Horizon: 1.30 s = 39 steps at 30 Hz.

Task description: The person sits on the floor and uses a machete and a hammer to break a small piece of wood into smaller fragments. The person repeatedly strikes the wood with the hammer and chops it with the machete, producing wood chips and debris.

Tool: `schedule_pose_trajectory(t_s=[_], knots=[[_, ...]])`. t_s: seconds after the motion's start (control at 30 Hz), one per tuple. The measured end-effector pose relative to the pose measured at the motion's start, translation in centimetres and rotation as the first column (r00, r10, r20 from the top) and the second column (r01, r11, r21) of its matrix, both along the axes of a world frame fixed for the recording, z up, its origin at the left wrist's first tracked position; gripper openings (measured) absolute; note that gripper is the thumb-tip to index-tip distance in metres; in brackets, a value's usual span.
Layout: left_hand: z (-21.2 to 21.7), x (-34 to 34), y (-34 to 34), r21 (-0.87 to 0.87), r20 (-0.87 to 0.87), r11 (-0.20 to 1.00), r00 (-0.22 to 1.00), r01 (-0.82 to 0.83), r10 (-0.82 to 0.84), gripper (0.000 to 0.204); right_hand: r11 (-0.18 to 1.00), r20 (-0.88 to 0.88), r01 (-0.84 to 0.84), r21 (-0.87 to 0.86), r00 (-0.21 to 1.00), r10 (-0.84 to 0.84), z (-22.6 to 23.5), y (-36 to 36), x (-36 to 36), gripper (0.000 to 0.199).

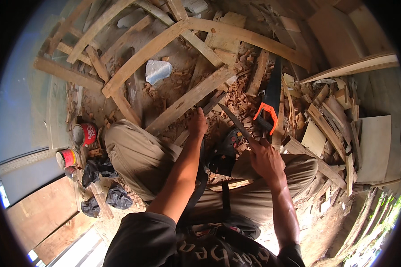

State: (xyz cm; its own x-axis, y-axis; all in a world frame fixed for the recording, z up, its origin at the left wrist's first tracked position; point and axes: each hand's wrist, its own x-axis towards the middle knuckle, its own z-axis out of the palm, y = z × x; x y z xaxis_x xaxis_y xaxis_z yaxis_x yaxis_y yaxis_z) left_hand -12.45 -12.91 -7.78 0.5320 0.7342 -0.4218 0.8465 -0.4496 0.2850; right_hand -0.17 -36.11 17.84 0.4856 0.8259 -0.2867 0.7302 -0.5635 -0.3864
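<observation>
My right hand (267, 162) is closed round the handle end of a machete (237, 123), whose narrow dark blade slants up and to the left. My left hand (198, 122) is closed on the near end of a short strip of wood (214, 103). The blade's tip lies close to that strip; whether they touch I cannot tell. Just beyond my left hand, a thick wooden beam (187, 101) runs diagonally. A handsaw (272, 95) with an orange and black handle lies right of the blade. Below the machete is a dark clog (223, 153) on my foot.
Joined wooden planks (149, 55) form a frame ahead. Wood chips and a pale blue-white block (158, 72) lie on the ground. At left stand a red can (84, 134), another can (67, 158) and black plastic bags (119, 196). Scrap boards (327, 129) are heaped at right.
</observation>
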Motion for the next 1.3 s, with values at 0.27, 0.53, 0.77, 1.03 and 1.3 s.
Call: schedule_pose_trajectory(t_s=[0.27, 0.53, 0.77, 1.03, 1.3], knots=[[-0.6, 0.2, -0.8, 0.184, 0.019, 0.982, 0.999, 0.034, -0.038, 0.057, 0.974, 0.221, -0.224, -0.037, 0.949, 0.226, 0.1, 3.3, 1.2, 0.039], [-0.9, 0.1, -1.3, 0.288, 0.109, 0.958, 0.994, -0.002, -0.031, 0.045, 0.951, 0.217, -0.237, -0.198, 0.936, 0.278, 0.7, 5.2, 1.1, 0.04], [-1.7, 0.3, -1.1, 0.252, 0.119, 0.967, 0.993, -0.027, -0.003, 0.042, 0.91, 0.328, -0.339, -0.238, 0.854, 0.404, 1.7, 5.7, 0.7, 0.038], [-1.8, 0.2, -1.2, 0.303, 0.116, 0.953, 0.993, -0.02, -0.016, 0.041, 0.901, 0.355, -0.37, -0.224, 0.83, 0.43, 2.4, 6.6, 0.5, 0.025], [-1.8, 0.1, -0.8, 0.177, 0.055, 0.984, 0.998, 0.025, -0.035, 0.059, 0.86, 0.332, -0.379, -0.342, 0.807, 0.488, 2.8, 7.7, 0.7, 0.025]])
